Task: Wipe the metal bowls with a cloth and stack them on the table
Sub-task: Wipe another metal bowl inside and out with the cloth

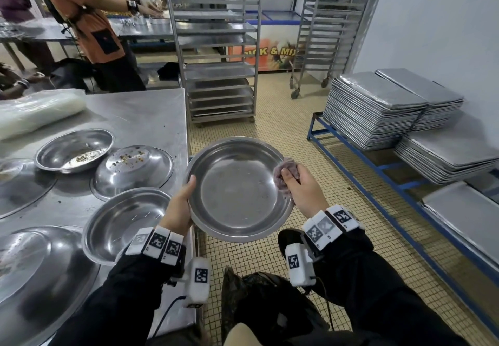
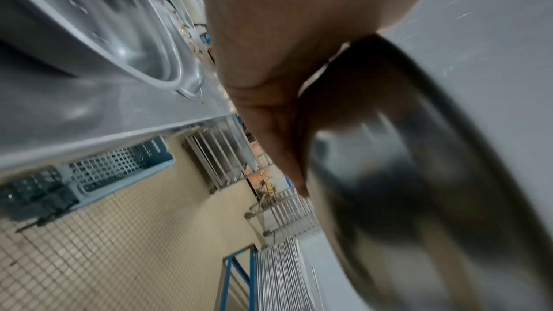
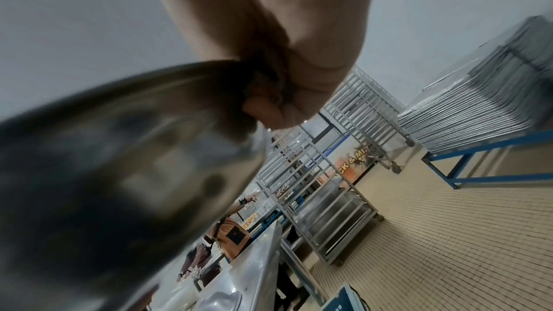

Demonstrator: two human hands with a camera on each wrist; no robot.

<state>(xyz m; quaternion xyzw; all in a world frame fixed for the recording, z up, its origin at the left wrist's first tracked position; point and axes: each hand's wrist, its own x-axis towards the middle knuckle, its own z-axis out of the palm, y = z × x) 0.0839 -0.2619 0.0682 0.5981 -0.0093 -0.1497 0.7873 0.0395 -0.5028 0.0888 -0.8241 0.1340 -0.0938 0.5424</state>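
At frame centre, off the table's edge, the held bowl (image 1: 237, 187) is mid-wipe; the left hand (image 1: 179, 205) grips its left rim, the right hand (image 1: 299, 187) pinches the bunched cloth (image 1: 283, 174) against the right rim; next, likely set it on the table (image 1: 151, 113) at left, beside the soiled bowls (image 1: 75, 150).
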